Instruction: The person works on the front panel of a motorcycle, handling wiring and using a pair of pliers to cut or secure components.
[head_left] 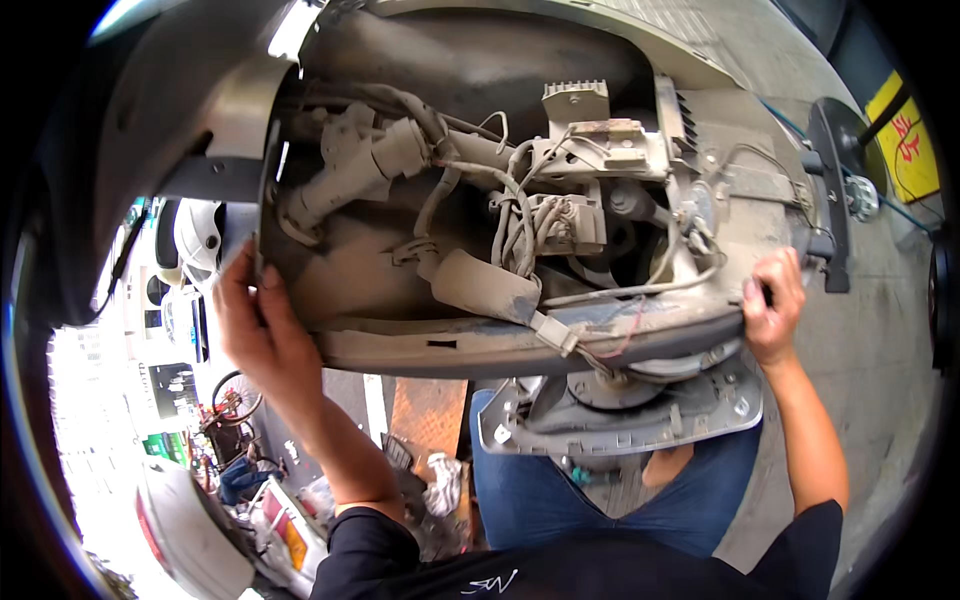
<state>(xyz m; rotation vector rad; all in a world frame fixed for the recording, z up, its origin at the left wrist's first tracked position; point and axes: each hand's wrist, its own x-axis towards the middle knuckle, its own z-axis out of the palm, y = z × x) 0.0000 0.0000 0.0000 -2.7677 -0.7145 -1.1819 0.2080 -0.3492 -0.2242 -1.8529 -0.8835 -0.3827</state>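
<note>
A dusty scooter body panel point(390, 350) spans the view in front of me, its inner side exposed. My left hand point(258, 310) pinches its left edge between thumb and fingers. At the right end of the lower rim, my right hand point(775, 305) is closed with curled fingers on the edge. Between the hands lie a wiring bundle point(522, 225), a finned metal part point(577, 102), a tan cylinder-shaped part point(485, 287) and a pale connector point(553, 333). Below the rim, a grey plastic cover point(620, 437) with a round unit sits over my lap.
A dark curved body part point(110, 150) rises close on the left. Lower left stands a white scooter tail point(185, 530) with a red and orange light. A rusty board point(425, 415) lies on the ground beside my legs. At far right are a yellow sign point(905, 140) and a hose.
</note>
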